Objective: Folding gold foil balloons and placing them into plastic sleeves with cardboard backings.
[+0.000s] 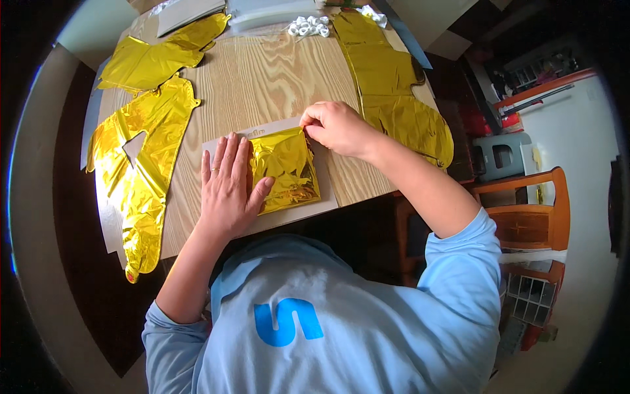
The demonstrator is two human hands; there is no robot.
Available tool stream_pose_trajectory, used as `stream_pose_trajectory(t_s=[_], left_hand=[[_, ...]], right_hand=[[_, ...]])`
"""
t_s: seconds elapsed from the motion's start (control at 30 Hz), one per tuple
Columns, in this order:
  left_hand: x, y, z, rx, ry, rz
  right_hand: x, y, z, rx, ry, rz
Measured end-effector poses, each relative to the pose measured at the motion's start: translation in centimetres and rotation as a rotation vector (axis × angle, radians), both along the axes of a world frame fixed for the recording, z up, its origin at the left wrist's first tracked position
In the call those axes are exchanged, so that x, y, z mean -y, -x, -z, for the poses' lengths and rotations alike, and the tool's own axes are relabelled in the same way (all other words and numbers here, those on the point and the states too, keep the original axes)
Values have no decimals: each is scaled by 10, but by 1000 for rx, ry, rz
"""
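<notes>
A gold foil balloon [285,169], folded into a shiny, creased square, lies on a pale grey card [328,190] at the table's near edge. My left hand [226,184] rests flat over the card and the foil's left side, its fingers stretched and the thumb reaching onto the foil. At the foil's far right corner, my right hand [336,128] is closed in a pinch on its edge. The exact spot between those fingertips is hidden.
Flat gold foil balloons lie on the left [144,141] and right [387,72] of the wooden table [262,75]. White ribbon coils [308,26], clear plastic sheets [262,18] and grey cards [187,13] sit at the far edge. A wooden chair [525,223] stands right.
</notes>
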State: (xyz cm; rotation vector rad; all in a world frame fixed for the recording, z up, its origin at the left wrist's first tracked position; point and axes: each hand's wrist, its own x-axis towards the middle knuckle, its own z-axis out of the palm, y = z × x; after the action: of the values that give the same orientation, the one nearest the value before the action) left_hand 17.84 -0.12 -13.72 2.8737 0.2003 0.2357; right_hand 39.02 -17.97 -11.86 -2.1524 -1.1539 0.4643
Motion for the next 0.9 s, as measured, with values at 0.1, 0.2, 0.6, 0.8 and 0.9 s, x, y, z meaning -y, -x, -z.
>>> stream_pose_trajectory(t_s=[0.1,0.2,0.6,0.8,0.9], left_hand=[[0,0,0,0,-7,2],[0,0,1,8,-6,5],[-1,0,4,57,-30,6],[-1,0,4,66,-37,5],[-1,0,5,72,-38,6]], right_hand=[[-1,7,-6,31,7,44],[0,15,1,165,-37,17],[3,1,5,1225,-333,-354],[1,-5,3,1255,-272,-462],[6,-8,7,1086,-230,-421]])
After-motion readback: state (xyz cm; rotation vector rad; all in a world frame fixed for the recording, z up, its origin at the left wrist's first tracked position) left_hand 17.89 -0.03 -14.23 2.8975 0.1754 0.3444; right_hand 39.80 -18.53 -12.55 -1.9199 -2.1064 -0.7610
